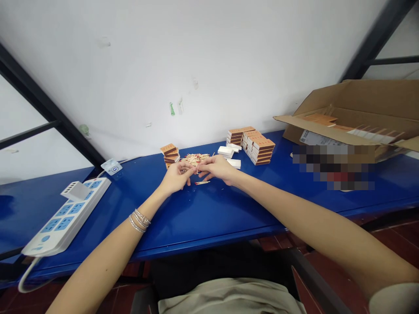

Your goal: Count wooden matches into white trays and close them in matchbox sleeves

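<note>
My left hand and my right hand meet fingertip to fingertip above the blue table. Both are closed in a pinch around what look like matchsticks, mostly covered by the fingers. Just behind the hands lies a loose heap of red-tipped matches. A few separate matches rest on the table below the fingertips. To the left of the heap is a small, uneven stack of orange-topped matchboxes. White inner trays lie beyond my right hand.
Neat stacks of matchboxes stand against the wall at right. An open cardboard carton holding more boxes is further right, with a blurred patch before it. A white power strip lies at left on the blue table.
</note>
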Demonstrator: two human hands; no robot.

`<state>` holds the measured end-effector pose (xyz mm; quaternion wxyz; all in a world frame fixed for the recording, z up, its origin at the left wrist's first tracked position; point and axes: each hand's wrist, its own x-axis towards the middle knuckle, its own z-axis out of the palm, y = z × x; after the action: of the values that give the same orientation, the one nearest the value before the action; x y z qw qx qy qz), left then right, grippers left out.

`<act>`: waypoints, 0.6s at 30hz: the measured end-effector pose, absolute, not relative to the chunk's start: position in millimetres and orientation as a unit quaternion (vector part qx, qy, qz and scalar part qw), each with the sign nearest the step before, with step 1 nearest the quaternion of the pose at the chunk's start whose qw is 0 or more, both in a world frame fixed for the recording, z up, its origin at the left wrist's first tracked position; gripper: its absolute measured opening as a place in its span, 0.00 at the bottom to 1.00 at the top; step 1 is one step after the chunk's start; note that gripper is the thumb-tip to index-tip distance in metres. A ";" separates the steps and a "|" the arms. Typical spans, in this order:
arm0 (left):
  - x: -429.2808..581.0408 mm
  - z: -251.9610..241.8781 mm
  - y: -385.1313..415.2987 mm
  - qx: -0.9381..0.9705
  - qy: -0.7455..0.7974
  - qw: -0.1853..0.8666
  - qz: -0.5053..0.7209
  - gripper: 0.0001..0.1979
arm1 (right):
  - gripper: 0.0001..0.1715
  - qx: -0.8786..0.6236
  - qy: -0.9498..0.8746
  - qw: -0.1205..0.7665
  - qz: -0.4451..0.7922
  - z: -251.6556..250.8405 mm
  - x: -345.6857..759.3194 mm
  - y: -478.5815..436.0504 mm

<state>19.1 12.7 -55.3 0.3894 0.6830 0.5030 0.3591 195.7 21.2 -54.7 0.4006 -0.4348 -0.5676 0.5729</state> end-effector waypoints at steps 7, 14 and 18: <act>12.1 -54.6 16.1 0.736 0.528 0.211 0.367 0.10 | 0.05 -0.412 -0.810 0.322 0.267 -55.6 211.0 31.4; 9.4 -52.5 15.9 0.752 0.508 0.196 0.372 0.08 | 0.09 -0.366 -0.873 0.211 0.242 -52.6 215.2 28.7; 14.1 -53.2 14.3 0.713 0.482 0.337 0.381 0.12 | 0.10 -0.364 -0.845 0.304 0.248 -57.7 211.7 30.9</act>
<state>14.1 14.3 -53.2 0.3374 0.7131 0.4820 0.3812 211.7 30.9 -57.7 0.3039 -0.3636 -0.8449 0.2480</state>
